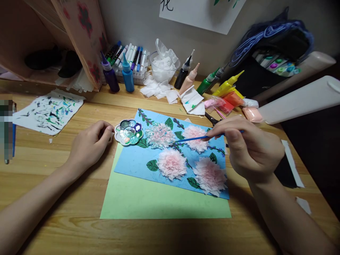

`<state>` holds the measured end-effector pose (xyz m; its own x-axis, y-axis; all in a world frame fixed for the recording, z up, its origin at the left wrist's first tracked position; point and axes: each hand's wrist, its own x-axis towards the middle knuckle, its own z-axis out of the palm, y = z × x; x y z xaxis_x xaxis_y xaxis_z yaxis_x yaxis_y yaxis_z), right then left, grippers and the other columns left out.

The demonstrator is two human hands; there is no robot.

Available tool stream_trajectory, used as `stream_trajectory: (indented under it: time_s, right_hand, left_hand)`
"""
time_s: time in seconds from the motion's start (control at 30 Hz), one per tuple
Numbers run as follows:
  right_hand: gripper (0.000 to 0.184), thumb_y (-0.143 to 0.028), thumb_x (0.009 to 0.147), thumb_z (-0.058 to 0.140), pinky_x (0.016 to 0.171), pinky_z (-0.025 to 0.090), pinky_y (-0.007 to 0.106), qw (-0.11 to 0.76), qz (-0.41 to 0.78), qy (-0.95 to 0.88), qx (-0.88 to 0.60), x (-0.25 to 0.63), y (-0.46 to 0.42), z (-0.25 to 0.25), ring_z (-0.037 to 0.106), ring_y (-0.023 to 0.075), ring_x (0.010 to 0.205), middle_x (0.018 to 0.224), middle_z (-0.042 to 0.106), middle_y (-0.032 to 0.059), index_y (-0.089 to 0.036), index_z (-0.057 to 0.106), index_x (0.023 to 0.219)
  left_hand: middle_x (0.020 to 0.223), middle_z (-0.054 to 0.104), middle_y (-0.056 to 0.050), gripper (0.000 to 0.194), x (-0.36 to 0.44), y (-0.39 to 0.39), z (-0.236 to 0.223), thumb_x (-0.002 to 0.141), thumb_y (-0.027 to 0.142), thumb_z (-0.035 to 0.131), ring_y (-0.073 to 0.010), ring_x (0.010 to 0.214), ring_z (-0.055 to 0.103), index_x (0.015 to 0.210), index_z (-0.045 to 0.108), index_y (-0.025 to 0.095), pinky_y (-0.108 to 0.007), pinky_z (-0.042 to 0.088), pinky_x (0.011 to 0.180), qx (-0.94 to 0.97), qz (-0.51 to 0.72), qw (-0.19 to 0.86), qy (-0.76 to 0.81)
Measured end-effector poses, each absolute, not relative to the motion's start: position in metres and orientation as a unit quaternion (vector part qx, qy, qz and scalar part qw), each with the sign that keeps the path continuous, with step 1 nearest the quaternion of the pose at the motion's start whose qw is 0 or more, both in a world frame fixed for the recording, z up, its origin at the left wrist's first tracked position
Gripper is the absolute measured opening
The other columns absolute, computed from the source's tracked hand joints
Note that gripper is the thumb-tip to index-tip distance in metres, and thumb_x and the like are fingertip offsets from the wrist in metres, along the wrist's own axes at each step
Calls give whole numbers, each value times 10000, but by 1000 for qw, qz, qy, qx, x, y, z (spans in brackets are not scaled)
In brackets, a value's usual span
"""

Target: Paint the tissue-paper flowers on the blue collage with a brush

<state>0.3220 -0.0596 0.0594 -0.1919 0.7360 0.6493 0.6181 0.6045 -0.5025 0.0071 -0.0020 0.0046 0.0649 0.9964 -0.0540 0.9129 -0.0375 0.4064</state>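
Note:
In my right hand is a thin blue paintbrush, pinched between thumb and fingers. Its tip points left and lies over the picture beside one flower. The picture is a blue board with ruffled pink paper flowers, painted green leaves and dark stems. One flower, at the upper left, carries teal and green flecks. My left hand rests on the table with curled fingers, close against a white flower-shaped paint palette. Whether those fingers grip its rim is hidden.
Under the board lies a light green sheet. Paint bottles, markers and a clear bowl of tissue line the wall. A paint-smeared tissue lies left; scissors sit behind the board. Clay packets are at right.

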Motion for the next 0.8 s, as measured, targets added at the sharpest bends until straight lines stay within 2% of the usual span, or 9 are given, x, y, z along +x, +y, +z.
stream_trajectory:
  time_s: [0.17, 0.3, 0.47, 0.63, 0.8]
  right_hand:
    - [197, -129, 861, 477, 618, 463, 289, 491, 46, -759, -425, 323, -60, 60, 613, 120, 675, 687, 674, -6, -195, 648, 790]
    - [173, -136, 858, 484, 621, 473, 290, 438, 62, -786, -432, 322, -61, 61, 619, 127, 699, 721, 677, -6, -208, 639, 827]
    - [207, -127, 858, 476, 602, 459, 302, 491, 33, -755, -434, 321, -62, 62, 609, 131, 657, 664, 668, -13, -218, 642, 777]
    - [175, -123, 854, 486, 628, 470, 288, 441, 59, -787, -428, 321, -62, 62, 618, 127, 709, 714, 673, -3, -205, 637, 820]
    - [204, -119, 852, 475, 598, 458, 297, 490, 23, -759, -428, 319, -62, 62, 611, 131, 657, 661, 665, -18, -225, 639, 791]
  left_hand:
    - [835, 631, -7, 282, 7, -2, 6, 900, 393, 350, -165, 747, 539, 897, 568, 215, -243, 313, 626, 711, 125, 181, 668]
    - [832, 635, -1, 276, 8, -2, 5, 902, 388, 351, -166, 745, 543, 892, 569, 221, -246, 308, 621, 708, 120, 173, 674]
    - [804, 622, 2, 269, 7, -2, 4, 901, 389, 355, -162, 735, 541, 885, 565, 221, -244, 312, 608, 712, 127, 176, 668]
    - [842, 632, -7, 283, 7, -3, 4, 903, 400, 346, -170, 755, 543, 905, 564, 218, -249, 314, 621, 714, 123, 176, 666]
    - [815, 630, -13, 298, 7, -2, 4, 902, 406, 339, -182, 753, 544, 906, 570, 218, -256, 305, 610, 714, 124, 178, 666]
